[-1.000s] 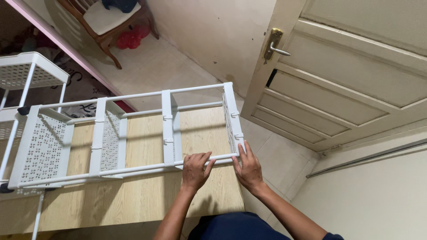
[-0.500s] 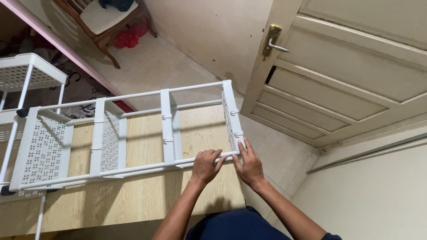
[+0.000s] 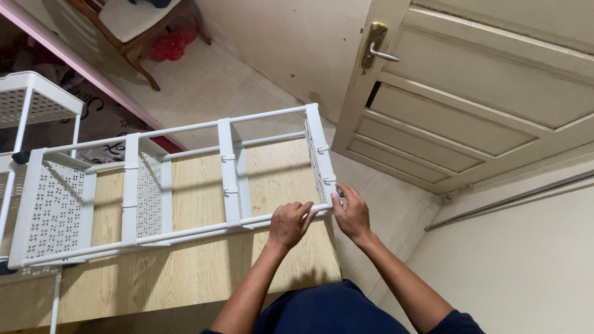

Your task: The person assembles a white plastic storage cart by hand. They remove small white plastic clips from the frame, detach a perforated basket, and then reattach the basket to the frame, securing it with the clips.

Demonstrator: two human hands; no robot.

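Note:
A white plastic shelf rack (image 3: pixel 235 173) lies on its side across a light wooden tabletop (image 3: pixel 185 272). It has several perforated trays joined by thin white poles. My left hand (image 3: pixel 289 222) grips the near pole close to the end tray. My right hand (image 3: pixel 351 213) rests on the lower corner of that end tray (image 3: pixel 320 154), fingers against the joint where the pole meets it. Both hands sit side by side at the rack's right end.
A second white shelf unit (image 3: pixel 31 99) stands at the far left. A cream panelled door (image 3: pixel 470 93) with a brass handle (image 3: pixel 374 46) is at the right. A wooden chair (image 3: pixel 133 25) and a red bag (image 3: pixel 167 46) are on the tiled floor beyond.
My left hand has slid right along the near pole toward the end tray, closing up beside my right hand. The rack has stayed in place.

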